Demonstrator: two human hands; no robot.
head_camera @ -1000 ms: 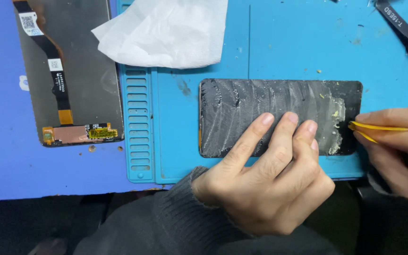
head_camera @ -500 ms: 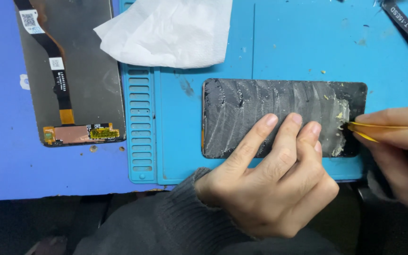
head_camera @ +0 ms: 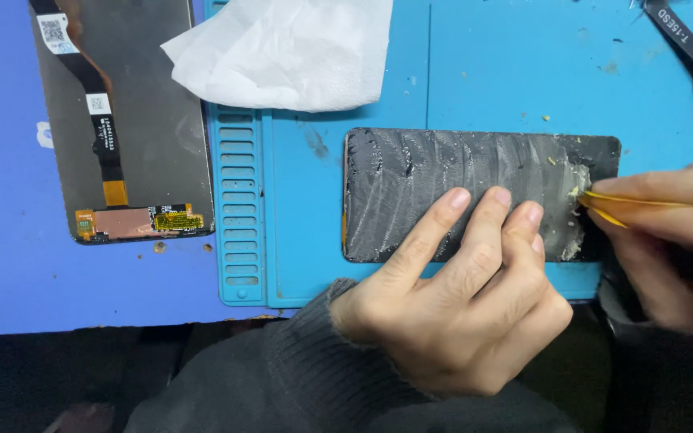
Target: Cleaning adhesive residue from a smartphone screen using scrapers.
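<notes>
Left hand (head_camera: 451, 313) presses three spread fingers on the panel (head_camera: 443, 172); right hand (head_camera: 671, 240) pinches yellow tweezers (head_camera: 611, 204) at its residue.

Blue counter (head_camera: 10, 265) carries a lighter blue ribbed work mat (head_camera: 491, 72). Light even, no hard shadows. Dark area below the counter edge; detail unclear

My bench is a blue table top (head_camera: 10, 265), and a lighter blue work mat (head_camera: 507, 72) with a ribbed strip down its left side lies flat on it. To the left of the mat, straight on the blue surface, a spare phone screen (head_camera: 154, 120) lies face down with its dark flex cable and orange connector showing. A few small brown crumbs (head_camera: 159, 247) sit just below that screen.
</notes>
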